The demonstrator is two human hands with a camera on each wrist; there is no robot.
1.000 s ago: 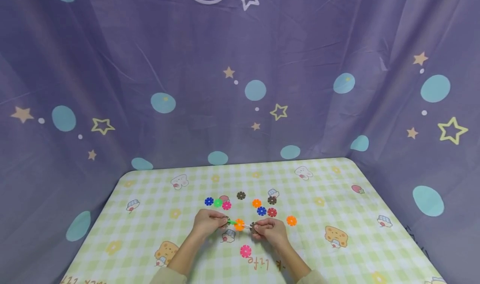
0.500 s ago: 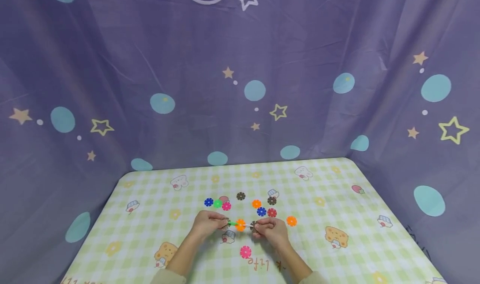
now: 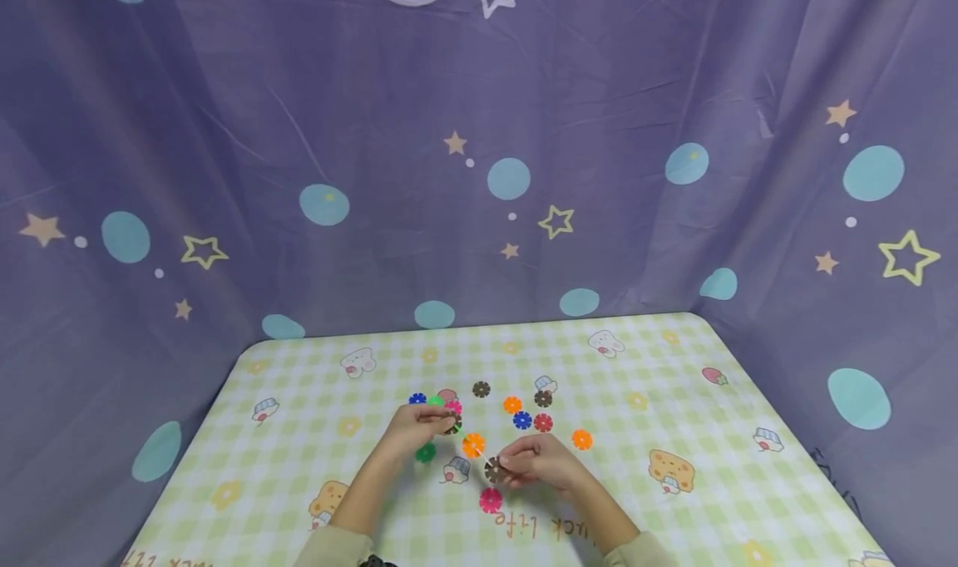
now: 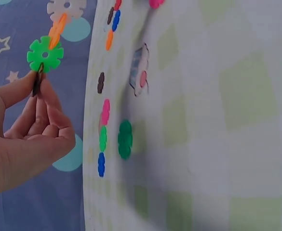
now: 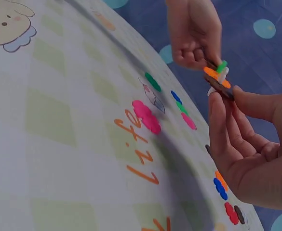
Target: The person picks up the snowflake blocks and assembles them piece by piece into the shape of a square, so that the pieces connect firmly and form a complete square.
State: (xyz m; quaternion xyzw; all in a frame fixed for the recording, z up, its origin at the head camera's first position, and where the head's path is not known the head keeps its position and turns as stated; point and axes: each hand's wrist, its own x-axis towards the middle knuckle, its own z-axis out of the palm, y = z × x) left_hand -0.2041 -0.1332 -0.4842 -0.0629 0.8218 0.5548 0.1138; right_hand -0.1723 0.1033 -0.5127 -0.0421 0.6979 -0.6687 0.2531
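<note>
Both hands hold a short chain of slotted plastic snowflake discs above the table. My left hand [image 3: 416, 428] pinches the brown disc [image 4: 36, 86] at one end between thumb and fingers. A bright green disc [image 4: 51, 54] is slotted into it, followed by an orange disc [image 3: 473, 445] and a white disc [image 4: 69, 7]. At the other end, my right hand [image 3: 542, 460] pinches another brown disc [image 3: 493, 470]. The chain slants, its left end farther from the person. In the right wrist view the joints overlap, so how deep each slot sits cannot be told.
Loose discs lie on the checked tablecloth [image 3: 299, 434]: a pink disc [image 3: 490, 500] near the front, a dark green disc [image 3: 426, 452] by the left forearm, and an orange disc [image 3: 582, 440] at right. Several more lie behind the hands, among them a red disc [image 3: 543, 422].
My left hand has moved away from the person and my right hand's end has come slightly nearer, turning the chain from level to slanted. The dark green disc has come into view.
</note>
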